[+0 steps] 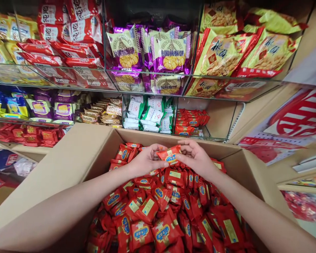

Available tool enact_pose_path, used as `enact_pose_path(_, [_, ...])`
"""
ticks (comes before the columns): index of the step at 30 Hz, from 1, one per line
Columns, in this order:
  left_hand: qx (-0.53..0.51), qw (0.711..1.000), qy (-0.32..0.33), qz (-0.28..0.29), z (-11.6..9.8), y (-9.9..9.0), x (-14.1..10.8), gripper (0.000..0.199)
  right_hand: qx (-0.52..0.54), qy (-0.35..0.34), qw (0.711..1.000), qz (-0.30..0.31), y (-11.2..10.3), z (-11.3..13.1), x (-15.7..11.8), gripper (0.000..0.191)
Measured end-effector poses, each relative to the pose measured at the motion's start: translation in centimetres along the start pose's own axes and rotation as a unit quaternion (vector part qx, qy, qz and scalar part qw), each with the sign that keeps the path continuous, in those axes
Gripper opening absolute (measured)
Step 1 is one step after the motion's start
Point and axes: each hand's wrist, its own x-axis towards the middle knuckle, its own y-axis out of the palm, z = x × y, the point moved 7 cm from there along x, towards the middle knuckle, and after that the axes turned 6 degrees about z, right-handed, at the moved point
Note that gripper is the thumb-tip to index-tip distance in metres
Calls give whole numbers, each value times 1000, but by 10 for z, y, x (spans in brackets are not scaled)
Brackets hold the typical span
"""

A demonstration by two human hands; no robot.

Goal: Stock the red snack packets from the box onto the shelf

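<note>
Holding a red packet above a box of similar packets, pinching its left end with the left hand, its right end with the right hand; facing snack shelves.

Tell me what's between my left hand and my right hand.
In the head view, one small red packet is between your left hand and right hand, touched by both, above the loose pile in the cardboard box.
</note>
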Motion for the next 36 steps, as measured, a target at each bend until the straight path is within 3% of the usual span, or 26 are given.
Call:
enact_pose_path(2, [11,1000,7,15,-1,3,0,47,-57,-42,997,23,3,8,-1,38])
enact_pose_path(4, [23,999,25,10,-4,1,0,48,-117,-81,990,-13,-12,21,1,32])
enact_pose_path(6, [41,998,37,-10,-5,-5,1,46,-193,-131,963,-132,-48,41,6,30])
enact_pose_path(8, [57,997,36,-26,-3,-12,3,43,-292,-151,906,-268,-92,57,14,32])
enact_pose_path(9, [61,997,34,-31,-1,-15,4,42,-349,-132,874,-310,-111,59,21,32])
enact_pose_path(11, [69,997,27,-34,5,-19,5,40,-440,-20,837,-326,-144,46,46,30])
enact_pose_path(14, [98,995,2,-22,13,-18,5,33,-472,129,828,-274,-172,8,82,28])
enact_pose_path(19, [175,984,-35,-3,19,-14,1,21,-477,160,830,-242,-179,-20,114,29])
enact_pose_path(25, [268,962,-33,33,23,-6,-1,12,-486,187,821,-233,-186,-34,121,35])
enact_pose_path(30, [336,937,-63,68,27,4,-4,13,-480,181,831,-214,-181,-38,122,56])
enact_pose_path(33, [393,910,-84,99,30,7,-7,17,-482,174,831,-214,-176,-35,121,56])
enact_pose_path(36, [491,853,-97,146,36,6,-11,23,-477,165,836,-216,-171,-33,117,60])
